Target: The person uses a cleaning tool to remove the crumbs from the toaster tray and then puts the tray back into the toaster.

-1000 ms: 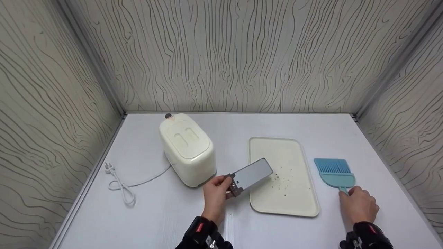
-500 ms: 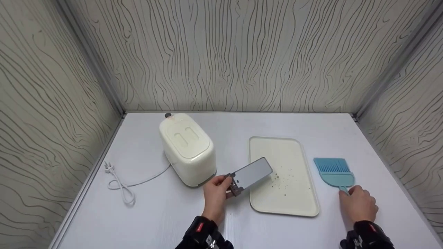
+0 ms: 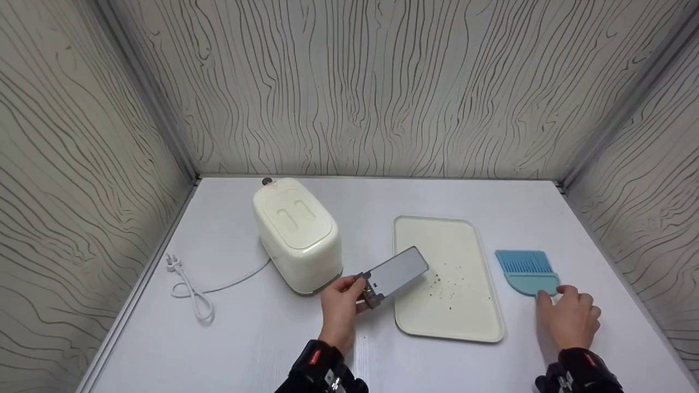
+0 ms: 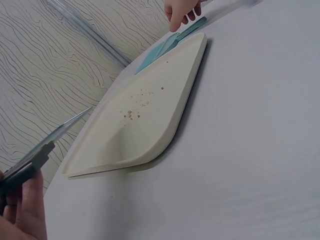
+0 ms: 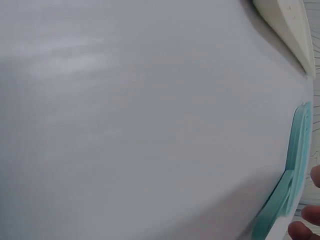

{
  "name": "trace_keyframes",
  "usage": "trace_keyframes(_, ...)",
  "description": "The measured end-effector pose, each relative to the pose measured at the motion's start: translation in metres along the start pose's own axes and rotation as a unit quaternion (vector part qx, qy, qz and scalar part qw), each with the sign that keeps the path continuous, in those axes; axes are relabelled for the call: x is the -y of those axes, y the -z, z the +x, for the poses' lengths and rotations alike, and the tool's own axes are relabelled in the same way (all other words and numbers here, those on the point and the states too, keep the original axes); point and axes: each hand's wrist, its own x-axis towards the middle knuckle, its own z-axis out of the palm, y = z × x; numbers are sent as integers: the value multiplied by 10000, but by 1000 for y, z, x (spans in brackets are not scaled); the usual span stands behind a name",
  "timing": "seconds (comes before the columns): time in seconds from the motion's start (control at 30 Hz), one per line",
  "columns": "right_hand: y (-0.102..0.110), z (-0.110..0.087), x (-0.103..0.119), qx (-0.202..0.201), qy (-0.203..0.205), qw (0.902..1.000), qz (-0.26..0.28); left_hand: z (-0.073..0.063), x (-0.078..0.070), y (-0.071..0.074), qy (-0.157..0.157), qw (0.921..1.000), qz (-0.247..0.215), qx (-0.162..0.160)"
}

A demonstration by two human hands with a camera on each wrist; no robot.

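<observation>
My left hand (image 3: pixel 339 311) pinches the dark end of a flat grey crumb tray (image 3: pixel 397 270), tilted over the left side of a cream serving tray (image 3: pixel 437 322). Brown crumbs (image 4: pixel 131 115) lie scattered on the serving tray in the left wrist view. A teal brush (image 3: pixel 528 272) lies flat to the right of it, bristles pointing away. Over the brush's handle (image 4: pixel 192 28) hovers my right hand (image 3: pixel 569 319), its fingers loosely bent and holding nothing. In the right wrist view, fingertips (image 5: pixel 311 214) show at the edge, apart from the brush. The head view hides most of the handle.
A cream toaster (image 3: pixel 306 256) stands left of the serving tray, its top covered by a lid. Its white cord and plug (image 3: pixel 173 262) lie looped on the table at the left. Patterned panels (image 3: pixel 349 87) enclose the back and sides.
My right hand has let go of the brush handle and lifted slightly off it, the fingers spreading. My left hand and the crumb tray stay nearly still.
</observation>
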Motion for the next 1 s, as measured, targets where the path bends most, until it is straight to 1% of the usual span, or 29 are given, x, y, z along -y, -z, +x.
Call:
trace_keyframes(0.07, 1, -3, 9, -177, 140, 9996, 172, 0, 0, 0, 17, 10000, 29, -4)
trace_keyframes(0.17, 0, -9, 27, -403, 472, 9969, 474, 1, -1, 0, 49, 10000, 59, -15)
trace_keyframes(0.27, -3, -17, 47, -488, 868, 9926, 693, 1, -1, -1, 72, 10000, 35, -4)
trace_keyframes(0.4, -9, -30, 73, -494, 1335, 9859, 875, 1, 0, -3, -25, 10000, -37, 40)
trace_keyframes(0.5, -14, -42, 90, -326, 1559, 9821, 1009, 0, -1, -3, -132, 9999, -73, 58)
trace_keyframes(0.6, -19, -52, 105, -60, 1739, 9786, 1097, -1, -1, -4, -126, 9998, -118, 49)
trace_keyframes(0.73, -28, -65, 122, 146, 1997, 9727, 1175, -1, -1, -4, -83, 9998, -153, 39)
trace_keyframes(0.9, -38, -81, 140, 498, 2136, 9670, 1294, -1, 0, -6, -53, 9998, -153, 75)
trace_keyframes(1.0, -44, -91, 149, 726, 2237, 9614, 1426, -1, 1, -7, -26, 9998, -171, 121)
